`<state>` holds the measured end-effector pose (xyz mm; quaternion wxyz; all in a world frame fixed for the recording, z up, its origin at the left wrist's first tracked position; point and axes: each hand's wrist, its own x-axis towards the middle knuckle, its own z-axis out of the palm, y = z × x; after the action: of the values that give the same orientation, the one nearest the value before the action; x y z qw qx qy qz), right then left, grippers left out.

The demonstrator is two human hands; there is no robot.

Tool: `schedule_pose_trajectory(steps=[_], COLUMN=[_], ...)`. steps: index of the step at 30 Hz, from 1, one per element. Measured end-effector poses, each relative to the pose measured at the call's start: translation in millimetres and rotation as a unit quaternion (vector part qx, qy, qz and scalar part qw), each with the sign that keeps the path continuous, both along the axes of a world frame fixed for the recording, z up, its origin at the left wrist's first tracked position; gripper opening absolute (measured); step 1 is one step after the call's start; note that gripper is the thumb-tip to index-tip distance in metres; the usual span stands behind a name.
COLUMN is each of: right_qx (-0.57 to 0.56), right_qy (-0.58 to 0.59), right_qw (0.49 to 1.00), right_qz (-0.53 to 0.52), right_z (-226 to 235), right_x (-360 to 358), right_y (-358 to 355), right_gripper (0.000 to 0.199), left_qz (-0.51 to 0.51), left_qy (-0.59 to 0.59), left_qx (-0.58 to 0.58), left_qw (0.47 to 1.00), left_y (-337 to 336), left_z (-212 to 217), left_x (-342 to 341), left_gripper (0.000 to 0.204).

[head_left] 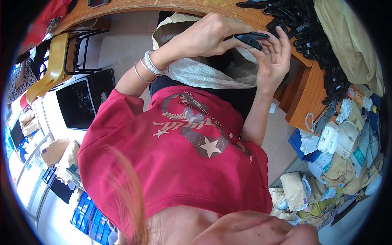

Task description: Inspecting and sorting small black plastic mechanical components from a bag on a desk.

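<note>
The left hand [208, 36] pinches a small black part [250, 40] between its thumb and fingers, and the right hand [272, 61] holds the other end of it, with some of its fingers spread out. The part is up in the air by the near edge of the brown desk [139, 6], above a white sack [190, 73] with a wide open top. A big messy heap of black pieces [302, 34] lies near the desk's right end.

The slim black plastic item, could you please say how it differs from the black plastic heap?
The slim black plastic item is held by the left hand; the black plastic heap lies on the brown wooden table. The item is small; the heap much larger. Both are black.
</note>
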<state>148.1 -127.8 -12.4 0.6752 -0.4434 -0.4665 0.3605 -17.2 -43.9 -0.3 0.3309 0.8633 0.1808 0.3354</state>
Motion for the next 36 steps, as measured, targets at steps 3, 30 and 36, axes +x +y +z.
schedule_pose_trajectory(steps=[3, 30, 36], right_qx=[-0.077, 0.050, -0.068], right_qy=[-0.069, -0.597, -0.064], right_qw=[0.994, 0.783, 0.996], right_qz=[-0.026, -0.164, -0.014], right_z=[-1, -15, 21], right_x=[5, 65, 13], right_y=[-3, 38, 9], right_gripper=[0.031, 0.016, 0.031], left_qz=[-0.004, 0.140, -0.077], left_qy=[0.027, -0.045, -0.167], left_qx=[-0.010, -0.095, -0.415], left_qw=[1.000, 0.985, 0.891], left_y=[-3, 50, 12], left_z=[0, 3, -23], left_x=[-1, 21, 2], left_gripper=[0.037, 0.010, 0.018])
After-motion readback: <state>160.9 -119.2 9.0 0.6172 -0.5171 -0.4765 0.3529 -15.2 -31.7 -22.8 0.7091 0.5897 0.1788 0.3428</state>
